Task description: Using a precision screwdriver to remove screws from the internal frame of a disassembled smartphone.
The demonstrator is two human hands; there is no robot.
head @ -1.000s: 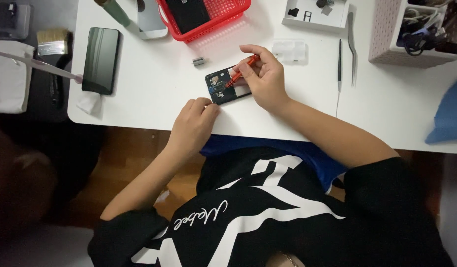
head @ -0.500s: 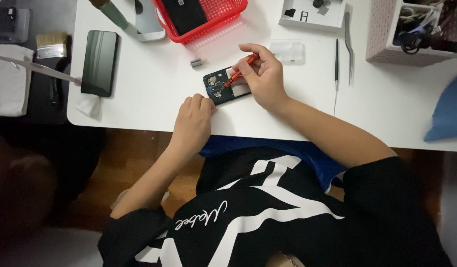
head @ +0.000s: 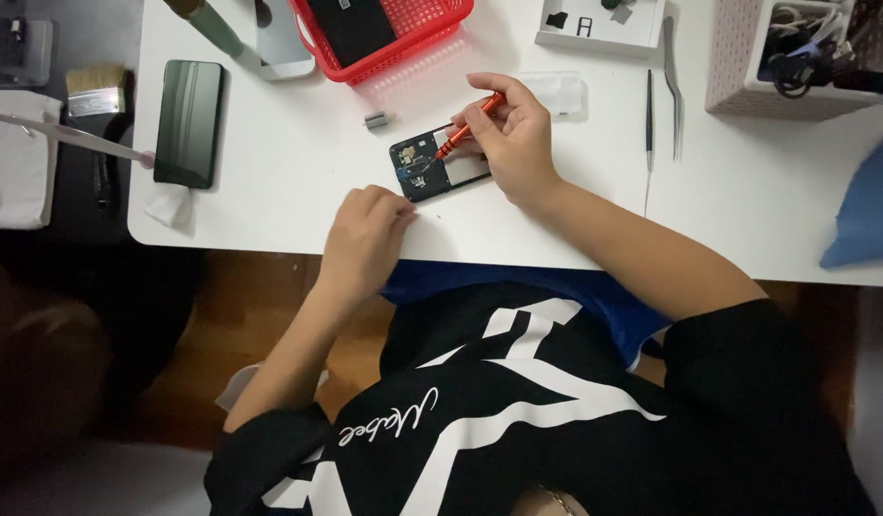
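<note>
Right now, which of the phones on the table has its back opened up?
The small phone under the right hand, circuitry exposed; the dark phone at left lies closed.
</note>
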